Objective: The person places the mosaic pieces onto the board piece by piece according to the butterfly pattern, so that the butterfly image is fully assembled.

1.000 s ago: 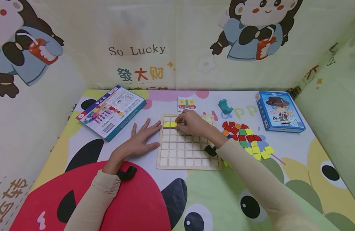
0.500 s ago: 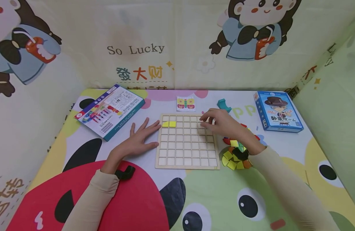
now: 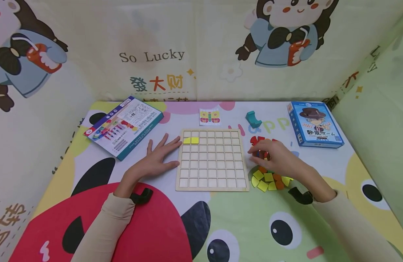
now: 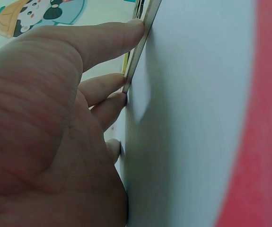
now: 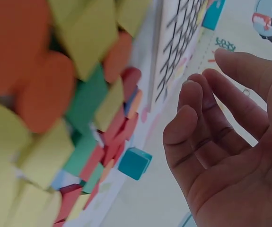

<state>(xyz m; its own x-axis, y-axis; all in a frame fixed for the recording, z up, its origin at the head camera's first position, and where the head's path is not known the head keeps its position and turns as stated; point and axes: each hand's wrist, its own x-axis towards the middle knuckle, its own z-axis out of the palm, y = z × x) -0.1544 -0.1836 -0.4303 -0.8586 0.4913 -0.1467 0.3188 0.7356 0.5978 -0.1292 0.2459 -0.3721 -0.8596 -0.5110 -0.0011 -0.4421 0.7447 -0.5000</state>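
A wooden grid board (image 3: pixel 212 190) lies mid-table, with two yellow tiles (image 3: pixel 194 140) side by side in its upper left cells. My left hand (image 3: pixel 155 160) rests at the board's left side, fingers spread. In the left wrist view its thumb and fingertips touch the board's edge (image 4: pixel 138 56). Over the pile of coloured tiles (image 3: pixel 268 177), right of the board, hovers my right hand (image 3: pixel 278 157). The right wrist view shows its fingers loosely bent, with a gap to the thumb and nothing held. The pile mixes yellow, red, green and orange pieces; the hand hides part of it.
Behind the board lies a small butterfly picture card (image 3: pixel 209 117). A teal block (image 3: pixel 253 119) sits to its right. One box (image 3: pixel 124 127) lies at the back left, and a blue box (image 3: pixel 315 124) at the back right.
My right hand has let go of a yellow tile in the board's upper left and moved right, across the board, to above the pile. My left hand stays at the board's edge.
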